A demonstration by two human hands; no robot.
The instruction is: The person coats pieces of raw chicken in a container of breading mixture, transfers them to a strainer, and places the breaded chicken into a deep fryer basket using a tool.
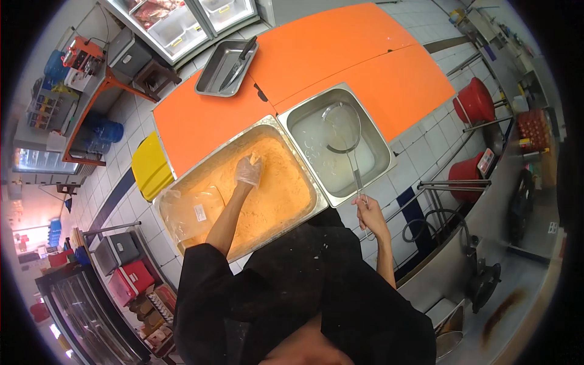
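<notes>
My left hand [248, 172], in a clear plastic glove, grips a small flour-coated piece of food [256, 158]; what lies under the coating cannot be told. It is over orange breading flour [273, 196] in a large steel pan [320, 194]. A clear plastic bag [182, 214] with a white label rests at that pan's left end. My bare right hand [370, 213] holds the wire handle of a round strainer [357, 137]. The strainer's bowl dips into cloudy liquid [315, 169] in a smaller steel pan [385, 157] alongside.
Both pans adjoin an orange tabletop [337, 41]. On its far left, a steel tray [214, 68] carries a black-handled knife [237, 66]. A yellow lid or panel [150, 169] stands beyond the left edge. To the right are red tubs [474, 100] and a steel counter [438, 269].
</notes>
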